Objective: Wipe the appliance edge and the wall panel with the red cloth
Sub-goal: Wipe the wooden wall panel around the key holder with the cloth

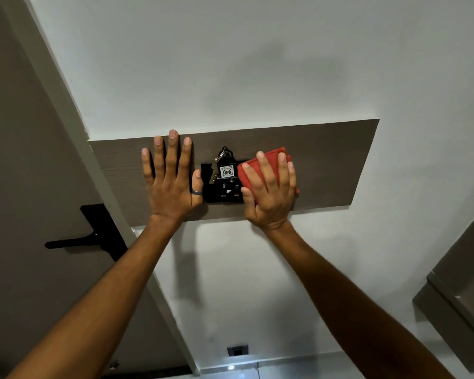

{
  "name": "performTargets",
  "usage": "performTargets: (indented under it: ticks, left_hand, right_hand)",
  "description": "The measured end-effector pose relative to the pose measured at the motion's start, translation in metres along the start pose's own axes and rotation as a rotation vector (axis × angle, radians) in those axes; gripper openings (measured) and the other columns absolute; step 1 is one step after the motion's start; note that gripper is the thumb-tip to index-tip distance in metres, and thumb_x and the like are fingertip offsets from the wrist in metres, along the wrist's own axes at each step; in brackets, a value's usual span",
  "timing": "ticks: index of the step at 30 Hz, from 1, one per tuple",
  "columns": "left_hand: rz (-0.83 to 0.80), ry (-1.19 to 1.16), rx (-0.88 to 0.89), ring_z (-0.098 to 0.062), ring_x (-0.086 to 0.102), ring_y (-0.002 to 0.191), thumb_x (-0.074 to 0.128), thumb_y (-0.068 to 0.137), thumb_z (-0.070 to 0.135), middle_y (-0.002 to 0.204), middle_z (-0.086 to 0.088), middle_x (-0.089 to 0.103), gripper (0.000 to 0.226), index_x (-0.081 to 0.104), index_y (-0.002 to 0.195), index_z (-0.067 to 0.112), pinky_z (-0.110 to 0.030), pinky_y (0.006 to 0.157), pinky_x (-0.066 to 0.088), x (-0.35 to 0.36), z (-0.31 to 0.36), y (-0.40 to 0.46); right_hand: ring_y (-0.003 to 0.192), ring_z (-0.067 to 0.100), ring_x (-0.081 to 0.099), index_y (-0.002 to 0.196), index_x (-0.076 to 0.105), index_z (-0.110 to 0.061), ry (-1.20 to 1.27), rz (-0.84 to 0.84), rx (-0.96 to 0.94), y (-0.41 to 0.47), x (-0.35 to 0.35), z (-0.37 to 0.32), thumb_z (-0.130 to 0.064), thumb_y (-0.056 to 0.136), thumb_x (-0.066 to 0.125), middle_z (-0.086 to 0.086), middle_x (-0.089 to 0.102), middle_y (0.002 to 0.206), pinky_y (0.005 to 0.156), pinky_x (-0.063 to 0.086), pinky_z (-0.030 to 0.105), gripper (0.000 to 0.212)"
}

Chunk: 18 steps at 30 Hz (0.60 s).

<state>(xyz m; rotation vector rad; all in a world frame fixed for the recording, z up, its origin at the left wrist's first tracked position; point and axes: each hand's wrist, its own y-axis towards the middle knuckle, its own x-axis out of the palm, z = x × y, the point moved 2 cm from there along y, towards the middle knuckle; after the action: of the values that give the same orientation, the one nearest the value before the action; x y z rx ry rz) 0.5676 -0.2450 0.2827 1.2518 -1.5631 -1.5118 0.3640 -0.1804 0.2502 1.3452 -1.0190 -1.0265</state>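
The right hand presses the soft, light folded red cloth flat against the grey-brown wooden wall panel, best held under spread fingers, while the left hand rests open, holding nothing.

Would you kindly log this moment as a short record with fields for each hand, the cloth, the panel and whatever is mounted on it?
left hand: flat on the panel, fingers spread, ring on thumb
right hand: pressing the red cloth to the panel
red cloth: folded, right of the switch plate
wall panel: dark wood-grain strip on white wall
black switch plate: between the hands
key tag: reads 406
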Motion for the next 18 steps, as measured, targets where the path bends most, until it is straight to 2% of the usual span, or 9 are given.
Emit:
performTargets:
  ticks: [2,4,5,9,13,14,16,17,18]
  left_hand:
    - [0.006,0.008,-0.004,-0.028,0.004,0.159,0.035,0.106,0.038,0.168,-0.01,0.022,0.064,0.02,0.164,0.015,-0.052,0.13,0.005,0.0,0.001,0.001]
    - [0.001,0.003,-0.003,-0.028,0.003,0.159,0.036,0.106,0.038,0.166,-0.014,0.027,0.064,0.021,0.163,0.014,-0.051,0.13,0.005,-0.002,0.0,0.001]
    - [0.003,0.007,0.001,-0.027,0.002,0.159,0.036,0.106,0.037,0.165,-0.016,0.029,0.063,0.02,0.163,0.014,-0.051,0.13,0.004,-0.002,0.001,0.001]
    - [0.013,-0.006,-0.001,-0.026,0.0,0.159,0.035,0.106,0.036,0.163,-0.019,0.033,0.062,0.021,0.163,0.013,-0.051,0.13,0.003,-0.004,0.002,0.002]
    - [0.016,0.007,0.005,-0.026,0.0,0.159,0.034,0.106,0.037,0.163,-0.019,0.033,0.063,0.019,0.163,0.014,-0.05,0.13,0.002,-0.004,0.002,0.001]
    - [0.015,0.008,0.005,-0.026,0.0,0.159,0.033,0.106,0.037,0.163,-0.018,0.033,0.063,0.02,0.163,0.014,-0.049,0.13,0.002,-0.004,0.002,0.001]
    - [0.011,0.01,0.001,-0.026,0.0,0.159,0.033,0.106,0.037,0.163,-0.018,0.032,0.062,0.02,0.163,0.014,-0.049,0.13,0.002,-0.004,0.002,0.0]
    - [0.017,0.016,0.002,-0.026,0.0,0.159,0.033,0.106,0.037,0.163,-0.018,0.032,0.062,0.021,0.163,0.013,-0.049,0.13,0.002,-0.003,0.001,0.001]
    - [0.018,0.018,0.003,-0.026,0.0,0.159,0.033,0.106,0.037,0.163,-0.018,0.032,0.062,0.021,0.163,0.013,-0.05,0.13,0.003,-0.004,0.002,0.002]
  right_hand:
    - [0.148,0.043,0.044,0.135,0.066,-0.024,-0.005,0.007,0.001,0.007,0.0,0.008,-0.04,0.108,0.041,0.013,0.063,0.147,0.127,0.032,0.053,0.04]
    - [0.151,0.041,0.04,0.134,0.069,-0.024,-0.005,0.024,0.242,0.006,0.003,-0.013,-0.039,0.107,0.043,0.011,0.062,0.149,0.129,0.028,0.054,0.04]
    - [0.153,0.04,0.039,0.134,0.07,-0.024,0.002,0.033,0.288,0.004,0.004,-0.023,-0.04,0.107,0.044,0.01,0.062,0.15,0.129,0.028,0.054,0.04]
    - [0.147,0.042,0.046,0.131,0.073,-0.023,0.0,-0.008,-0.033,0.021,-0.006,0.007,-0.04,0.107,0.043,0.01,0.064,0.147,0.125,0.036,0.055,0.042]
    - [0.151,0.04,0.042,0.134,0.071,-0.025,-0.063,0.042,0.32,0.016,0.004,-0.024,-0.041,0.107,0.044,0.008,0.062,0.15,0.128,0.03,0.053,0.041]
    - [0.151,0.039,0.041,0.135,0.071,-0.025,-0.052,0.039,0.281,0.012,0.004,-0.028,-0.042,0.107,0.044,0.007,0.062,0.151,0.128,0.03,0.053,0.042]
    - [0.149,0.039,0.044,0.136,0.07,-0.025,-0.031,-0.021,0.062,0.017,-0.002,-0.01,-0.042,0.106,0.046,0.007,0.063,0.15,0.126,0.033,0.054,0.042]
    - [0.148,0.039,0.045,0.135,0.07,-0.025,-0.037,-0.009,0.013,0.021,-0.003,0.0,-0.041,0.106,0.046,0.007,0.063,0.149,0.126,0.033,0.054,0.041]
    - [0.149,0.039,0.045,0.135,0.07,-0.025,-0.042,0.01,0.055,0.023,-0.001,0.002,-0.04,0.107,0.045,0.007,0.063,0.149,0.127,0.032,0.053,0.04]
